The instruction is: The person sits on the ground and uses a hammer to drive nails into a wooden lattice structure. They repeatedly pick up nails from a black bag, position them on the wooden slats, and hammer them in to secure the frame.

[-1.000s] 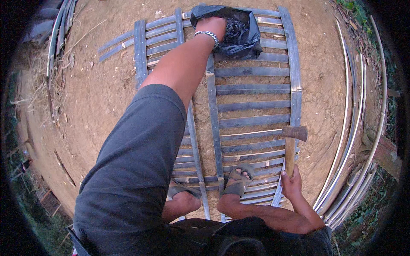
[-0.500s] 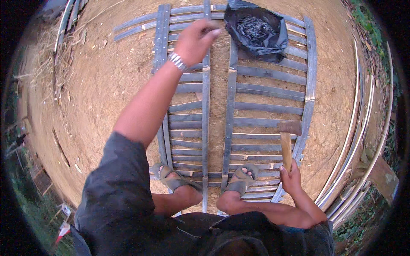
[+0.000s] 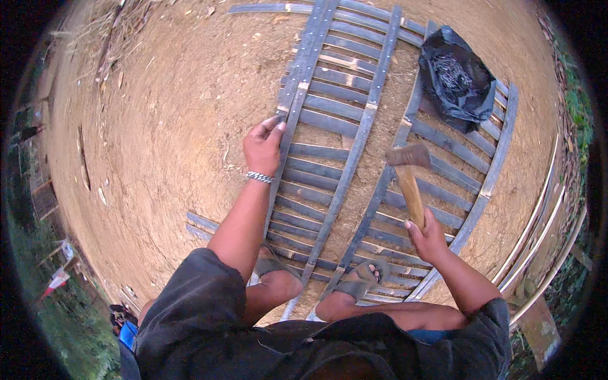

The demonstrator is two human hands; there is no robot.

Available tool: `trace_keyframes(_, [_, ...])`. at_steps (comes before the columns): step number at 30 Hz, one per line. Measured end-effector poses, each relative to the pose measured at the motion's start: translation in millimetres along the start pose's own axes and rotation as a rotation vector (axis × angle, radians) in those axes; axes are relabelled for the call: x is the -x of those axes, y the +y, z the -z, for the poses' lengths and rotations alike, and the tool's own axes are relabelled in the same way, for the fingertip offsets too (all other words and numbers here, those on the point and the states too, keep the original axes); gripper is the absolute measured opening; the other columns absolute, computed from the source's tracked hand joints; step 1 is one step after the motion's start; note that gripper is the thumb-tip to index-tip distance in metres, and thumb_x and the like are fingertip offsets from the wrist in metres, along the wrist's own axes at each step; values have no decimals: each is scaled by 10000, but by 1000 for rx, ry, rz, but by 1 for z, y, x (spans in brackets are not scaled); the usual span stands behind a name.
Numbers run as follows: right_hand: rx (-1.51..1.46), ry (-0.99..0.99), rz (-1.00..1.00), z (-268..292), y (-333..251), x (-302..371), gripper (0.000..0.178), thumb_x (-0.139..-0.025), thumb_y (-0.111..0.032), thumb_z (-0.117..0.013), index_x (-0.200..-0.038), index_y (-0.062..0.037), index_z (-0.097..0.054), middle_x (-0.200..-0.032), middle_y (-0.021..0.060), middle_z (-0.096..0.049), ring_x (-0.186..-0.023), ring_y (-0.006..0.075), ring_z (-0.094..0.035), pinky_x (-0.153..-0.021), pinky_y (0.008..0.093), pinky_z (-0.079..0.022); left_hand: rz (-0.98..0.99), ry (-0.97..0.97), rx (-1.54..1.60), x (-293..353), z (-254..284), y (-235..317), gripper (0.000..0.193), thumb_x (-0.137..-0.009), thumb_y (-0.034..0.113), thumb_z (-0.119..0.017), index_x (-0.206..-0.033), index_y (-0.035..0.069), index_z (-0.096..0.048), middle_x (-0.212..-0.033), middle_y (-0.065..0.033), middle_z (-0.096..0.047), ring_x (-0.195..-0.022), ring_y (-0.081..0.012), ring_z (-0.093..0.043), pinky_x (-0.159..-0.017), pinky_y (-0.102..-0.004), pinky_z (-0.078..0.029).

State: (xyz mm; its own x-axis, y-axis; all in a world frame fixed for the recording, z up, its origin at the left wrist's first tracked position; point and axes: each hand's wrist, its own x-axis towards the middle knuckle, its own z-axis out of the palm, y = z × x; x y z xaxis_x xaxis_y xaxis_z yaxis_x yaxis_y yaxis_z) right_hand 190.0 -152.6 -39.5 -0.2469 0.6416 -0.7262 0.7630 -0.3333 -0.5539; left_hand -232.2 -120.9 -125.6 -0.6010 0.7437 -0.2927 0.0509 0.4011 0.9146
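Note:
Under me lies a frame of dark, flat bamboo-like slats [image 3: 332,117], crossed by long rails. My left hand [image 3: 261,149], a metal bracelet on its wrist, is at the left outer rail [image 3: 292,117]. Its thumb and fingers are pinched together at the rail's edge; what they hold, if anything, is too small to make out. My right hand [image 3: 430,239] is wrapped round the wooden handle of a hatchet [image 3: 410,183], its rusty brown head up above the right-hand slats. An open black plastic bag [image 3: 478,104] with many thin grey nail-like pieces [image 3: 449,71] rests on the frame's far right.
My sandalled feet [image 3: 362,278] stand on the near slats. Bare brown soil [image 3: 171,126] surrounds the frame, with dry straw [image 3: 136,28] at the far left. Long pale poles [image 3: 551,253] lie along the right, beside green plants.
My left hand has come from beside the bag down to the left outer rail. The hatchet has moved up and left in my right hand. The view has turned, so the frame appears slanted.

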Motion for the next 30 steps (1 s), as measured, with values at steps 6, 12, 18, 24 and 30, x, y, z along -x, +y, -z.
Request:
trace_keyframes(6, [33, -69, 23, -9, -44, -27, 498, -960, -284, -694, -1354, -37, -514, -1050, 225, -681, -992, 387, -680, -876, 449, -523, -115, 252, -61, -21, -22, -5, 225, -909, 147, -763, -1071, -9, -777, -944, -93, -767, -866, -149, -702, -807, -289, -539])
trace_keyframes(12, [-25, -138, 38, -14, -56, -20, 497, -950, -240, -710, -1360, -40, -515, -1120, 223, -685, -1061, 349, -679, -928, 433, -516, -35, 262, -120, -29, -23, -6, 197, -902, 137, -760, -1017, -23, -772, -926, -106, -762, -842, -158, -701, -768, -305, -540])
trace_keyframes(18, [-50, -181, 6, -19, -55, -21, 482, -952, -239, -706, -1350, -42, -519, -1139, 226, -676, -1086, 356, -671, -938, 438, -508, -203, 256, -298, -32, -18, -15, 189, -892, 162, -765, -968, -11, -756, -987, -137, -732, -936, -250, -690, -861, -342, -525])
trace_keyframes(24, [-25, -145, 35, -20, -55, -29, 468, -958, -274, -697, -1324, -40, -524, -1116, 222, -675, -1057, 359, -673, -898, 450, -511, -294, 284, -398, -30, -21, -20, 146, -892, 144, -742, -936, 5, -734, -1020, -160, -701, -983, -314, -660, -895, -403, -511])
trace_keyframes(30, [6, -134, 146, -19, -83, -41, 479, -956, -283, -701, -1321, -32, -519, -1075, 217, -676, -1020, 360, -679, -876, 454, -516, -436, 320, -430, -28, -29, -19, 127, -880, 92, -706, -943, -13, -674, -987, -175, -649, -960, -354, -635, -868, -435, -507])
